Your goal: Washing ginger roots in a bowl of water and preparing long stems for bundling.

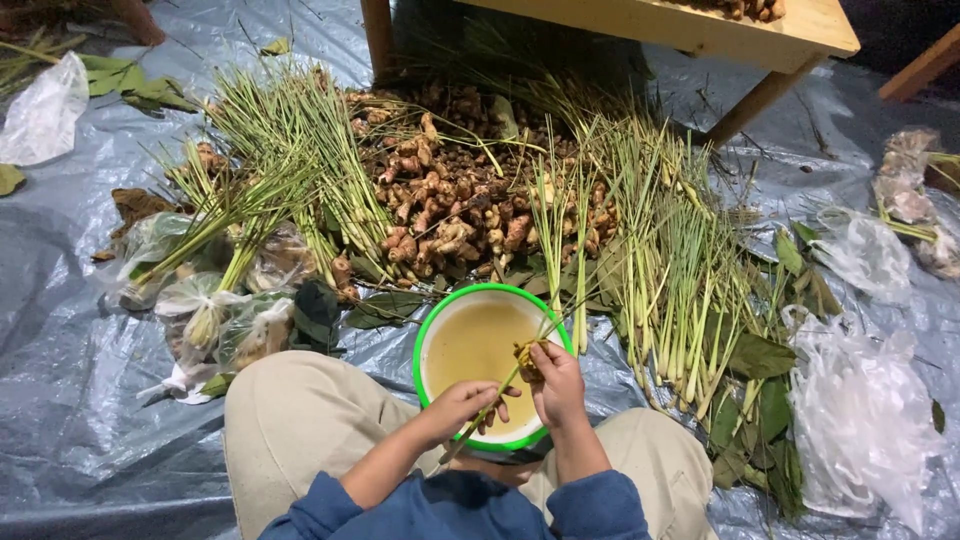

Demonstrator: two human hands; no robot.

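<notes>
Colour of the root: brown-yellow, a small knobby root piece held over the right inner edge of the bowl.
Right hand: the right hand is clenched around the root piece, fingers curled, above the bowl rim.
Left hand: the left hand grasps a thin green stalk; the stalk runs slanted from the person's lap up to the root.
Bowl: a white bowl with green rim stands on the floor between the knees, filled with cloudy yellowish water.
Person: seated, beige trousers, blue sleeves.
Behind the bowl: a heap of brown ginger-like roots, just beyond the rim.
Sides of the heap: bundles of lemongrass stalks at the right, more at the left, with dark green leaves among them.
Floor: grey plastic sheet under everything.
Bags: clear plastic bags at the right, others with stalks inside at the left.
Desk: a wooden desk stands at the top, behind the heap.
</notes>
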